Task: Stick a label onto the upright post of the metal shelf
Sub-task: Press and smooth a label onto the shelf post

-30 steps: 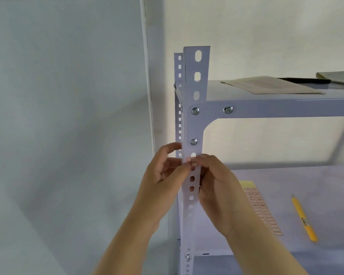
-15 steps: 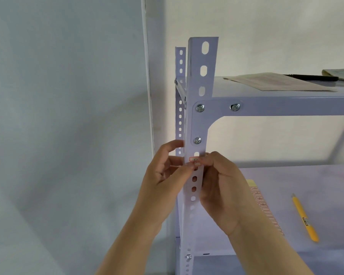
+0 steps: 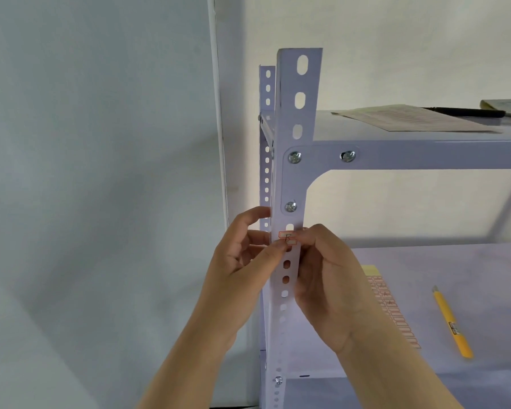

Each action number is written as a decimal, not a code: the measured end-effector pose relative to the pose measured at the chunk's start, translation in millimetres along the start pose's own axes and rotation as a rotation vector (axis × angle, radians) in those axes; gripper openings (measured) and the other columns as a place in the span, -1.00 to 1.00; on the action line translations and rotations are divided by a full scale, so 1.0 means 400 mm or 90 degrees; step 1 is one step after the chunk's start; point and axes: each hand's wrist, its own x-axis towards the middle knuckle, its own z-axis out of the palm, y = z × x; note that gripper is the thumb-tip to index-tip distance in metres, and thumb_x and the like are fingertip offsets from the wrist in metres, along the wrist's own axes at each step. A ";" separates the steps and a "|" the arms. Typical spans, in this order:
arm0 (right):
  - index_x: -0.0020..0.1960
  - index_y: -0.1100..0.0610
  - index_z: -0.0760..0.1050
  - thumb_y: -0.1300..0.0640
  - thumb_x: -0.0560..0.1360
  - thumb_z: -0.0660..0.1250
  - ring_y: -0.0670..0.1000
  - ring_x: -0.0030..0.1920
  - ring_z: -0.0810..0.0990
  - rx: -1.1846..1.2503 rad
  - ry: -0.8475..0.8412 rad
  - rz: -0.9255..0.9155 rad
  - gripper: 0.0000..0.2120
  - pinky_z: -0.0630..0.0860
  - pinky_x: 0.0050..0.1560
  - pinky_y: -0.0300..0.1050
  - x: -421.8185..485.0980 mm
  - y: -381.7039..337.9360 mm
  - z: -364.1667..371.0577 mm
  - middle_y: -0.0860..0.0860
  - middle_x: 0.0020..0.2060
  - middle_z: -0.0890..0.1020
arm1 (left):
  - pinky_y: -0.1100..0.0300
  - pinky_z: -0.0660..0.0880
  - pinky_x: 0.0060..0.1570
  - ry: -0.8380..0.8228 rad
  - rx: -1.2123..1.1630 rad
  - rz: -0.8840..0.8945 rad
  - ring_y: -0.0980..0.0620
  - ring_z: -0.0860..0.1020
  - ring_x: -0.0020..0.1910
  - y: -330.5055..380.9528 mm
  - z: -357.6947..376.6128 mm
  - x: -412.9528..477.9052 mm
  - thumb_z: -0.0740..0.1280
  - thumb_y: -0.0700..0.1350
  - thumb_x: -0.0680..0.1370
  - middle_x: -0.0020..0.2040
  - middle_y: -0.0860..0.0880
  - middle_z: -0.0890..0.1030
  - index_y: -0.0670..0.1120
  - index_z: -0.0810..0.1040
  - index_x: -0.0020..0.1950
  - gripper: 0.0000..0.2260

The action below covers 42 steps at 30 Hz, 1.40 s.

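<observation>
A small white label (image 3: 286,237) with a red border and a handwritten mark lies across the front face of the pale perforated upright post (image 3: 297,113), just below a screw. My left hand (image 3: 242,273) reaches from the left, its thumb tip pressing on the label's lower edge while its fingers curl around the post's left side. From the right, my right hand (image 3: 328,278) touches the label's right end with its fingertips. Part of the label is covered by the fingers.
A label sheet (image 3: 393,308) with a yellow top and a yellow pen (image 3: 452,323) lie on the middle shelf. On the top shelf (image 3: 425,153) rest a paper sheet (image 3: 407,116) and a black pen (image 3: 466,112). A wall stands to the left.
The view has shifted slightly, so the post sits further right and higher. Both hands stay on the label at the same place on the post, and more of the label now shows.
</observation>
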 end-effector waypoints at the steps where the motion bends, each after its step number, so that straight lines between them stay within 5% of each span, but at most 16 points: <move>1: 0.09 0.37 0.55 0.15 0.44 0.23 0.44 0.28 0.49 -0.005 0.000 0.001 -0.65 0.30 0.44 0.36 0.001 0.001 0.000 0.41 0.17 0.60 | -0.05 0.57 0.19 0.002 0.001 -0.002 -0.16 0.66 0.06 -0.002 0.000 0.000 0.38 -0.05 0.48 0.04 -0.25 0.64 0.21 0.56 0.22 -0.67; 7: -0.06 0.22 0.66 0.21 0.50 0.16 0.39 0.24 0.56 -0.011 -0.013 0.007 -0.71 0.35 0.41 0.31 -0.002 -0.006 0.005 0.34 0.06 0.69 | -0.03 0.58 0.17 0.006 0.005 -0.004 -0.17 0.65 0.07 -0.005 0.001 -0.001 0.40 -0.10 0.53 0.05 -0.23 0.64 0.24 0.56 0.21 -0.68; 12: -0.06 0.23 0.59 0.20 0.43 0.21 0.45 0.27 0.50 -0.006 0.002 0.013 -0.79 0.28 0.42 0.34 0.005 -0.006 0.009 0.45 0.16 0.59 | -0.08 0.58 0.18 0.005 0.013 -0.001 -0.15 0.66 0.07 -0.005 0.000 -0.001 0.40 -0.13 0.57 0.05 -0.23 0.65 0.23 0.56 0.23 -0.69; 35: 0.19 0.36 0.51 0.17 0.43 0.24 0.46 0.29 0.47 -0.009 0.007 -0.001 -0.60 0.27 0.43 0.41 0.019 0.009 -0.019 0.45 0.22 0.55 | -0.09 0.58 0.21 0.004 -0.012 0.004 -0.17 0.66 0.08 -0.013 0.001 0.001 0.41 -0.13 0.56 0.06 -0.24 0.65 0.20 0.56 0.24 -0.69; 40: 0.00 0.43 0.50 0.12 0.45 0.34 0.45 0.10 0.59 -0.110 0.080 -0.098 -0.65 0.54 0.10 0.19 -0.009 0.013 -0.018 0.43 0.02 0.64 | 0.11 0.61 0.08 -0.006 -0.031 0.004 -0.17 0.66 0.04 -0.007 0.005 0.000 0.39 -0.15 0.57 0.02 -0.29 0.63 0.17 0.57 0.24 -0.70; 42: -0.16 0.31 0.57 0.16 0.46 0.42 0.39 -0.07 0.63 -0.217 0.154 -0.211 -0.81 0.54 -0.06 0.03 -0.023 0.019 -0.015 0.34 -0.14 0.68 | 0.10 0.61 0.09 -0.006 -0.033 0.003 -0.19 0.65 0.04 -0.006 0.006 0.000 0.39 -0.15 0.57 0.03 -0.30 0.63 0.17 0.57 0.25 -0.69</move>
